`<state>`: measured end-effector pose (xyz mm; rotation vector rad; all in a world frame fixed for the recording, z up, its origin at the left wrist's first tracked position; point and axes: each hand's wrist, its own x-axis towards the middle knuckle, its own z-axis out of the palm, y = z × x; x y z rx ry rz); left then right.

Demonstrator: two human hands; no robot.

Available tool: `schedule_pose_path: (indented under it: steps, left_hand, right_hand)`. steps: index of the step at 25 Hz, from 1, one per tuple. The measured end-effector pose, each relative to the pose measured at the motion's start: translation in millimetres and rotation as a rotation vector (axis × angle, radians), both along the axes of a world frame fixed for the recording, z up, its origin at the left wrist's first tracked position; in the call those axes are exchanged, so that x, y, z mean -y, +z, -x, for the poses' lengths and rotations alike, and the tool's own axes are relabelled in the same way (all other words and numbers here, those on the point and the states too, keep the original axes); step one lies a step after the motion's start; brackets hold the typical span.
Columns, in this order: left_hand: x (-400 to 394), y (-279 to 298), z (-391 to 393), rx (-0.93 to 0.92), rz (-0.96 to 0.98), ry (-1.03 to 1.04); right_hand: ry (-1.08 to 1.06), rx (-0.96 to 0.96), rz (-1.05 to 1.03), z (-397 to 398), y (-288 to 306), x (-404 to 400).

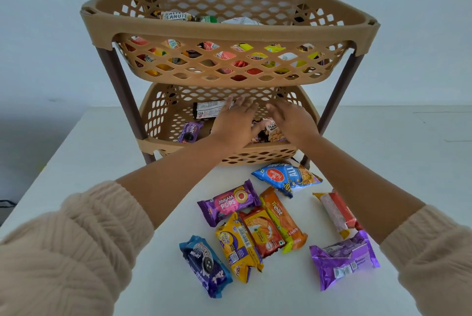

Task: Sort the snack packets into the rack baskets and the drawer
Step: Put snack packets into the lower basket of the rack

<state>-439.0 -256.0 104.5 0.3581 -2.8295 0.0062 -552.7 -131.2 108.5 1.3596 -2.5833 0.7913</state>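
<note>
Both hands, left [233, 121] and right [292, 121], are spread open-fingered inside the lower basket [255, 156], with the peanut packet [273, 131] lying between them, nearer the right.

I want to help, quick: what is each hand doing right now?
Left hand: open, fingers spread flat inside the lower basket, holding nothing.
Right hand: open, over the peanut packet.

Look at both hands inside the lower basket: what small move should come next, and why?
Probably draw both hands back out and reach for a packet on the table. The left hand and right hand lie flat over packets in the lower basket, apparently gripping nothing, while the Jim Jam Pops packet and others remain unsorted.
</note>
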Motion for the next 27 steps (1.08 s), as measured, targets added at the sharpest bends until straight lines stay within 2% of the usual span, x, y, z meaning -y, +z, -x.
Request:
schedule_pose_path:
  steps: [3,8,11,13,15,18,21,23,27]
  left_hand:
    - [-12.8,-3.6,-36.4,-0.033,0.105,-0.134]
    - [-31.7,-27.0,-110.0,-0.089,0.012,-0.149]
    - [-48.0,-49.0,-152.6,-0.045,-0.089,-0.088]
    - [-59.2,-64.1,-177.7,-0.028,-0.22,-0.002]
    - [-72.8,-78.9,-200.8,-0.067,-0.369,0.081]
    - [-93.2,-98.0,-229.8,-0.051,-0.481,0.112]
    - [-102.6,-114.8,-247.0,0.043,-0.458,0.133]
    - [-104.7,-123.7,-252.2,0.087,-0.413,0.184]
    - [-105.0,-129.1,-254.1,0.078,-0.441,0.236]
  right_hand:
    - [0.128,-0.067,0.053,-26.3,3.3,-25.7]
    - [0.08,-0.027,0.046,-68.4,-5.5,-83.7]
    - [-0.011,0.055,-0.146,-95.8,-30.1,-116.1]
    - [-0.082,0.076,-0.342,-112.4,-50.7,-132.8]
    - [-0.093,0.097,-0.413,-129.4,-68.3,-146.7]
    - [-0.063,0.116,-0.392,-151.8,-85.3,-157.3]
    - [-0.081,0.161,-0.357,-163.8,-93.2,-160.2]
    - [-0.103,0.106,-0.351,-167.5,-96.4,-160.8]
    - [-0.122,0.036,-0.326,-172.5,-99.8,-161.7]
